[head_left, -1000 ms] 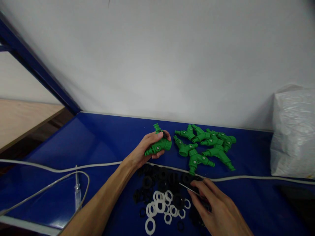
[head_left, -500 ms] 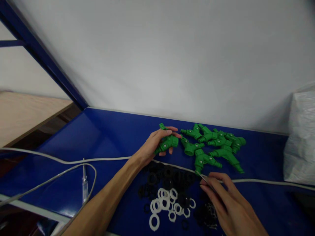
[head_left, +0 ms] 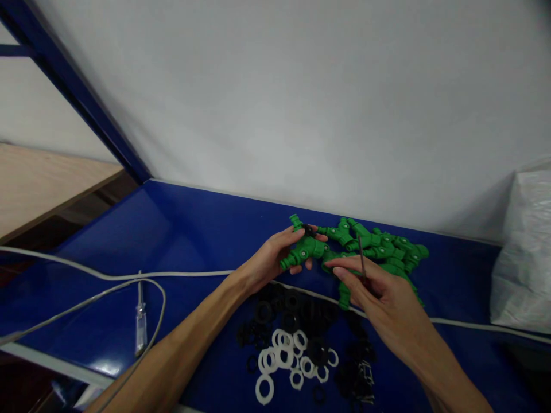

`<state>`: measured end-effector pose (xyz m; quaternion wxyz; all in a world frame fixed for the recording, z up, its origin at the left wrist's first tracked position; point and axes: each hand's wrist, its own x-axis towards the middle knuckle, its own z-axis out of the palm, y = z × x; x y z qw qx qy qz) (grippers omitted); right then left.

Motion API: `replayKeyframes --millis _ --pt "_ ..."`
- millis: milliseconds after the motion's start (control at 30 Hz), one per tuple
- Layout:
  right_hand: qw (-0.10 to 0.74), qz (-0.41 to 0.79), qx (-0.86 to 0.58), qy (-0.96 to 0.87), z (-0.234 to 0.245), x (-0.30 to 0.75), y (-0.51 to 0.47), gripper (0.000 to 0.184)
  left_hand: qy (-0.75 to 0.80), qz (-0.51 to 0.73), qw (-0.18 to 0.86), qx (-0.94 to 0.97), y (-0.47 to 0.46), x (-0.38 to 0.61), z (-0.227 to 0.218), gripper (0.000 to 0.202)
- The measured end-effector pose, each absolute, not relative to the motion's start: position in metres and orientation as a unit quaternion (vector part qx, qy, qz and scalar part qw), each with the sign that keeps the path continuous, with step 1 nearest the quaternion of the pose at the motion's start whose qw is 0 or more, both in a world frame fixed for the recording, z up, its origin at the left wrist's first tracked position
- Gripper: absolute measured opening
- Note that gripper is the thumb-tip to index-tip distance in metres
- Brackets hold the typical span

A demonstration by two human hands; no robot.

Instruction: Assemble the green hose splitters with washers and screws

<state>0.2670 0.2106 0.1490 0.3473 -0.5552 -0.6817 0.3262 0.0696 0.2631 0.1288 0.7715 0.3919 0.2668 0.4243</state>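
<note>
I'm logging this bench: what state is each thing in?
Green fitting: held in the left hand
Thin tool: held in the right hand, tip upward
Other green fittings: lying piled together
White rings: loose, some overlapping
Black parts: loose, bunched
Clear-handled screwdriver: lying unheld
Long cable: uncoiled
Plastic bag: wrinkled

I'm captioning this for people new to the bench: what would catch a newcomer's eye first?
Probably the bright green branched fitting in the left hand, with more green fittings heaped to its right on the blue tabletop. Next, the white rings scattered nearer the viewer, beside black parts. The right hand holds a thin tool pointing up.
</note>
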Motion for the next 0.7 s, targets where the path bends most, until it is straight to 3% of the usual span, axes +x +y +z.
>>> replayKeyframes --millis 233,467,700 --pt "0.347 0.399 -0.557 -0.64 0.138 0.271 0.199 0.024 0.296 0.417 0.762 0.396 0.264 0.071 0.126 0.039" --pt "0.533 0.542 -0.477 -0.441 0.147 0.235 0.206 0.019 0.294 0.444 0.729 0.431 0.258 0.079 0.127 0.04" --pt "0.558 0.649 -0.43 -0.287 0.144 0.23 0.211 0.015 0.32 0.45 0.722 0.416 0.256 0.081 0.134 0.042"
